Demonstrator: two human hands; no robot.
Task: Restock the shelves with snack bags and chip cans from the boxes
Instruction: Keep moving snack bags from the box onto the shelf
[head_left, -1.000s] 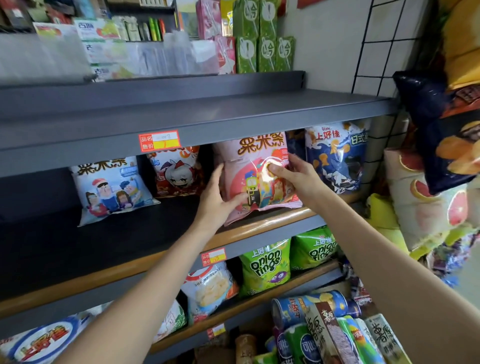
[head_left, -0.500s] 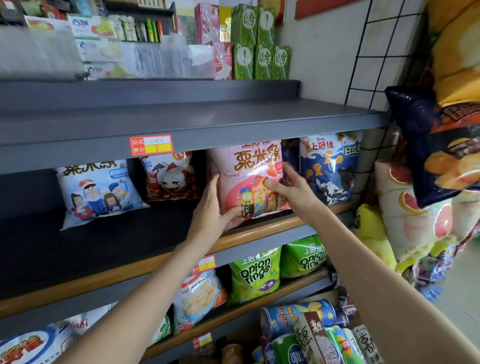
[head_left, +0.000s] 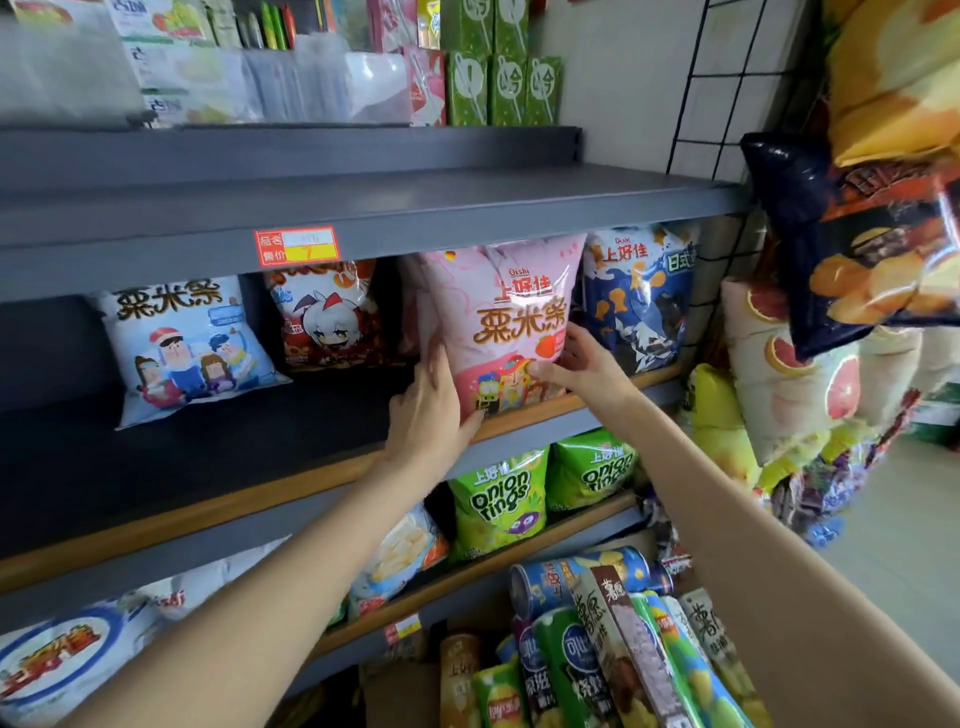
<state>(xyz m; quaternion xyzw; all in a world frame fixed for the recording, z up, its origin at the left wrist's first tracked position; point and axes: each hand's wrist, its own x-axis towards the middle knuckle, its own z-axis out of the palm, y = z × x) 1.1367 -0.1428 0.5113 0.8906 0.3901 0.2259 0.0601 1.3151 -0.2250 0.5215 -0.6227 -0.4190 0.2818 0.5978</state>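
Note:
A pink snack bag (head_left: 509, 312) stands upright at the front of the middle shelf (head_left: 260, 499), between a red bag (head_left: 327, 317) and a dark blue bag (head_left: 639, 301). My left hand (head_left: 431, 410) holds its lower left edge, fingers up along the side and thumb under the front corner. My right hand (head_left: 582, 364) holds its lower right side, with the thumb across the front. Below my arms, a box holds several chip cans (head_left: 597, 649) lying on their sides.
A light blue bag (head_left: 182, 348) leans at the shelf's left, with dark bare shelf around it. Green onion-ring bags (head_left: 498, 504) fill the shelf below. The grey upper shelf (head_left: 363, 208) overhangs closely. Large snack bags (head_left: 872, 249) hang on a wire grid at the right.
The pink bag has been raised from a backward lean to upright at the shelf's front edge. Both hands slid down to its lower corners.

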